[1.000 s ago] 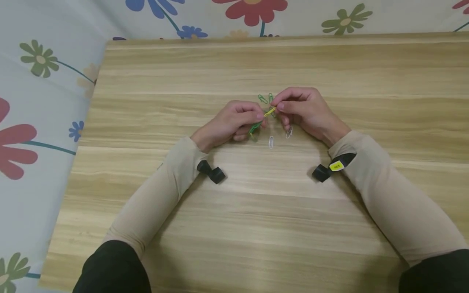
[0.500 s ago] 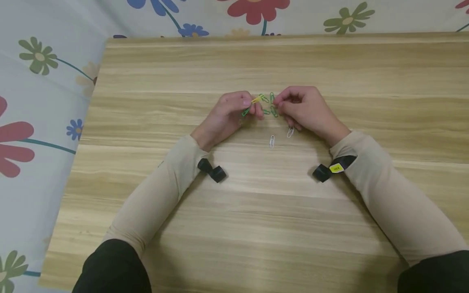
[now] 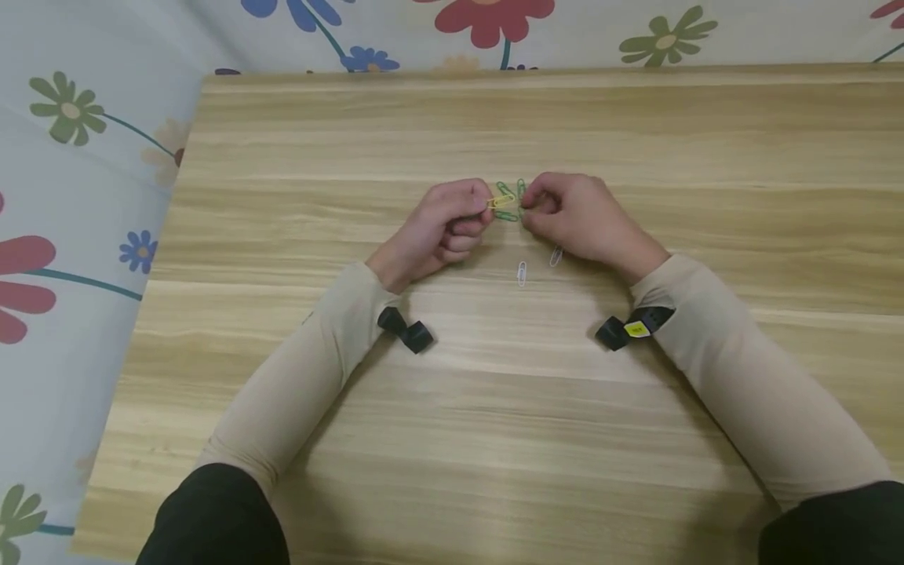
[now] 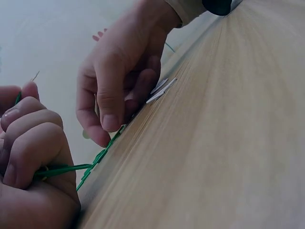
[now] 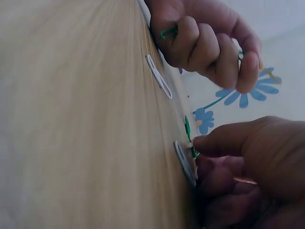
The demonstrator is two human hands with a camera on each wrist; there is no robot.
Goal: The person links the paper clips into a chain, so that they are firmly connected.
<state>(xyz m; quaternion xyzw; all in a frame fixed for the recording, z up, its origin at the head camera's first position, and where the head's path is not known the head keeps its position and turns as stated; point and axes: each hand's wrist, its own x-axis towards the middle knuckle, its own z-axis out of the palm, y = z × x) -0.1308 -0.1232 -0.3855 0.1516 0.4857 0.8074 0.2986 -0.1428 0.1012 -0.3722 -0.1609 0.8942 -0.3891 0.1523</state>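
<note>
My left hand (image 3: 452,220) pinches a yellow paper clip (image 3: 503,202) between thumb and forefinger, above the table. Linked to it, a green paper clip (image 5: 169,32) runs through the curled fingers of that hand and sticks out below. My right hand (image 3: 575,216) is down at the table, thumb and forefinger a little apart at a green paper clip (image 5: 193,151); they partly hide it. Near the fingertips lie other green paper clips, one at the upper left (image 3: 504,189), one upright (image 3: 521,188) and one lower left (image 3: 505,216).
Two white paper clips lie nearer the body, one in the middle (image 3: 522,274) and one beside the right hand (image 3: 556,256). The wooden table (image 3: 452,408) meets a flower-patterned cloth (image 3: 565,35) at the back and left. Black wrist cameras (image 3: 417,336) sit on both sleeves.
Both hands held the yellow paper clip at first; the right hand has let it go and reached down to the green ones. The left hand has turned, bringing the yellow clip's free end rightward.
</note>
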